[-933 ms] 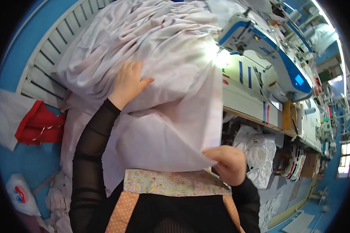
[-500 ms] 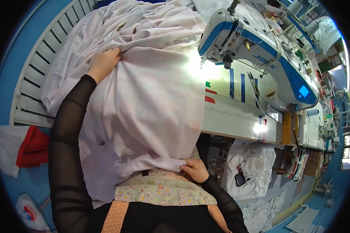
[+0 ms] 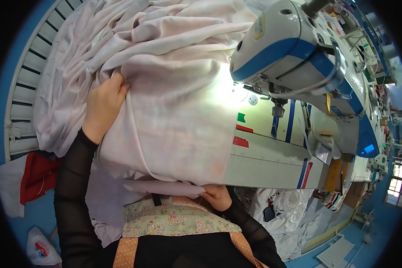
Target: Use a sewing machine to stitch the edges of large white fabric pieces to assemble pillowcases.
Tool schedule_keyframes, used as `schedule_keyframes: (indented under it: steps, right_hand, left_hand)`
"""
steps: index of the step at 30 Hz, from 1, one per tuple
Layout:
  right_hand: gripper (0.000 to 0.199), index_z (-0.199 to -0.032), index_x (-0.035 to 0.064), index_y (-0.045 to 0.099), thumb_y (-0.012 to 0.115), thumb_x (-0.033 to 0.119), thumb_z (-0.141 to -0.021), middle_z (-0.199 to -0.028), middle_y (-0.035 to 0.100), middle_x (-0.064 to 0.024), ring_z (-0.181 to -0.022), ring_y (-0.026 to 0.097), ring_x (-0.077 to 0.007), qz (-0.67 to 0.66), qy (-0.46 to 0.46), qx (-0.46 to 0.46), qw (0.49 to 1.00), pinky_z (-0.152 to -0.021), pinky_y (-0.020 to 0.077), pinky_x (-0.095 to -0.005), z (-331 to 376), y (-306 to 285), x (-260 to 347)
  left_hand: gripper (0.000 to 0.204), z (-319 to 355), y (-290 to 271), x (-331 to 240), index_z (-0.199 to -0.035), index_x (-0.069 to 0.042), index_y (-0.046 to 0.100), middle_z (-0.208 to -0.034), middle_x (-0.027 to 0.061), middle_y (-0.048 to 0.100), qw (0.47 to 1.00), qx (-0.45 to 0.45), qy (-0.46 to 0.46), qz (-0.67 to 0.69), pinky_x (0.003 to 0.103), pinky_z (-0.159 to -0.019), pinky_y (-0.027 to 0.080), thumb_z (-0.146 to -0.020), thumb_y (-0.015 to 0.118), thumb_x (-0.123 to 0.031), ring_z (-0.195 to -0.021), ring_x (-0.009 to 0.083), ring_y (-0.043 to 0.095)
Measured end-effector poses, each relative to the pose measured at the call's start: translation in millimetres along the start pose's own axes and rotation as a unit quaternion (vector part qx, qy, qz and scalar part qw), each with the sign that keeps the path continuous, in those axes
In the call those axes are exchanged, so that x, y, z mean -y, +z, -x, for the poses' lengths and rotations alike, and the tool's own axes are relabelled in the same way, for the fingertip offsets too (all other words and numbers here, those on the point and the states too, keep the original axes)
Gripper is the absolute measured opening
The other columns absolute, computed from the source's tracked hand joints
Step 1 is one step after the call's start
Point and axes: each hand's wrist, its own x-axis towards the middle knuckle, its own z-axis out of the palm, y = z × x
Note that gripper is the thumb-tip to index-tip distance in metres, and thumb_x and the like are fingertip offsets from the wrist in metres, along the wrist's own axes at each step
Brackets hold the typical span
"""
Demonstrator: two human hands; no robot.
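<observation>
A large pale pinkish-white cloth (image 3: 174, 120) covers the left part of the sewing table and hangs over its front edge toward me. My left hand (image 3: 106, 102) is closed on a fold of it, left of the middle. Down by my waist, my right hand (image 3: 218, 196) pinches the cloth's near edge between thumb and fingers. The cloth's right side lies below the head of a white and blue sewing machine (image 3: 277, 44), under its bright lamp. Floral apron fabric (image 3: 178, 219) shows right below the near edge.
The table's white ruled edge (image 3: 263, 169) bears red, blue and green tape strips. A slatted white rack (image 3: 27, 94) borders the left. White fabric with a phone (image 3: 269, 213) on it lies below the table at right. Red and white cloth (image 3: 35, 183) hangs at left.
My view has moved closer to the machine and table. My left hand has drawn its fold a little nearer. The cloth between my hands lies flatter over the table edge.
</observation>
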Motion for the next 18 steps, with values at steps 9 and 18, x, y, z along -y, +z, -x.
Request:
schedule_keyframes:
  steps: [9,18]
  right_hand:
    - [0.023,-0.097,0.0062,0.071,0.070,0.002,-0.074,-0.092,0.069,-0.0112,-0.088,0.067,-0.0295,0.094,-0.142,-0.070,0.983,-0.080,0.0528,-0.0370,-9.0,-6.9,17.0]
    - [0.029,-0.093,0.0023,0.069,0.070,-0.003,-0.064,-0.092,0.070,-0.0116,-0.086,0.069,-0.0305,0.099,-0.240,-0.102,0.960,-0.078,0.0559,-0.0385,-9.2,-17.4,39.9]
  left_hand:
    - [0.022,-66.0,23.6,36.1,-0.104,-0.008,0.058,-0.088,0.0194,0.064,0.999,-0.030,0.006,0.030,0.048,-0.071,0.049,-0.091,0.063,-0.024,-0.082,0.0402,0.062]
    - [0.023,11.3,-7.3,-22.5,-0.093,-0.008,0.056,-0.077,0.0134,0.064,0.997,0.032,0.041,0.050,0.046,-0.059,0.046,-0.088,0.067,-0.028,-0.071,0.0357,0.062]
